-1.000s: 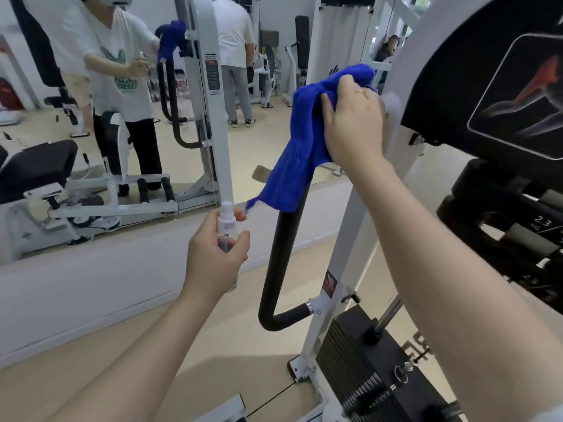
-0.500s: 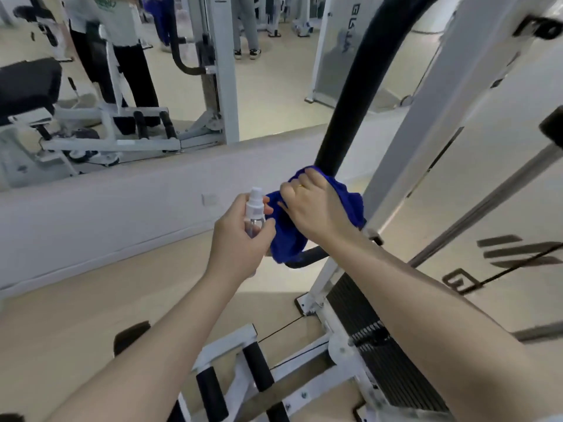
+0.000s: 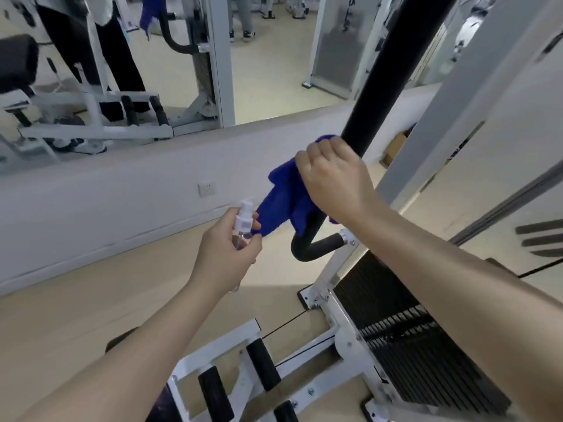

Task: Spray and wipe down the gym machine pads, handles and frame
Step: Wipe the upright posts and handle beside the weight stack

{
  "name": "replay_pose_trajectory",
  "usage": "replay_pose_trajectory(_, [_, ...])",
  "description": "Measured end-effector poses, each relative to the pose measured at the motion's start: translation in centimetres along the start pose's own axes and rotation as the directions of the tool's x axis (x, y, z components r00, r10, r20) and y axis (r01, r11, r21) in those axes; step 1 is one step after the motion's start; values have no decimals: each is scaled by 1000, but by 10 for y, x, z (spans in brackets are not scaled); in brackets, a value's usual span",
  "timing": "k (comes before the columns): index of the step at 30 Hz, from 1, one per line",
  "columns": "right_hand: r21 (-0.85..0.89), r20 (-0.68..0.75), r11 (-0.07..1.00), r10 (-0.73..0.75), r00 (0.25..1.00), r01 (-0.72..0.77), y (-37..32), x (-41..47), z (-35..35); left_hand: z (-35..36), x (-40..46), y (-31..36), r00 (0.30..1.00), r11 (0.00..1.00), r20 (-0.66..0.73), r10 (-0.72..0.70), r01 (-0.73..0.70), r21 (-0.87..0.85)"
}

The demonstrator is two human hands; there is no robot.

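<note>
My right hand (image 3: pixel 332 181) is gripping cloth (image 3: pixel 283 205) around handle (image 3: pixel 384 74); my left hand (image 3: pixel 225 254), at 7 o'clock, is holding bottle (image 3: pixel 243 222).

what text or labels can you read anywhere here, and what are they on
No text reads clearly.
Spray bottle: white label with print, too blurred to read.
White panel in the mirror: dark vertical lettering, smeared and unreadable.
Wall at right: dark logo-like bars, cut off and blurred.

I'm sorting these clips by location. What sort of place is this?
Most likely a gym. A weight stack sits in a white machine frame with a padded black handle, and a wall mirror shows more exercise machines.
</note>
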State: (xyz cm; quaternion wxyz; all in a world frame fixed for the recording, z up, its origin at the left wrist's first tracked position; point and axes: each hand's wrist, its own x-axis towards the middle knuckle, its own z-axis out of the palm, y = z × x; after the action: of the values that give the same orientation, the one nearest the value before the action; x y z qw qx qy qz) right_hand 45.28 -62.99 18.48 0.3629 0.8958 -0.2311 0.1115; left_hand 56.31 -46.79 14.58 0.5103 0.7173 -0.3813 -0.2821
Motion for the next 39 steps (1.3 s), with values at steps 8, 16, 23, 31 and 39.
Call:
replay_pose_trajectory(8, [-34, 254, 992, -108, 961, 121, -44, -29, 28, 1, 25, 10, 995, 995, -13, 100, -100, 24])
replay_pose_trajectory(16, [463, 608, 882, -385, 694, 84, -137, -80, 103, 23, 16, -51, 973, 946, 227, 49, -118, 301])
replay_pose_trajectory(23, [526, 830, 576, -187, 526, -625, -74, -172, 107, 86, 2, -72, 852, 593, 522, 41, -441, 674])
replay_pose_trajectory(31, [370, 907, 530, -28, 421, -763, -63, -234, 128, 124, 15, -93, 986, 856, 154, 60, -130, 500])
replay_pose_trajectory(39, [400, 902, 456, -42, 430, -795, -60, -251, 134, 155, 8, -110, 995, 818, 94, -21, -37, 573])
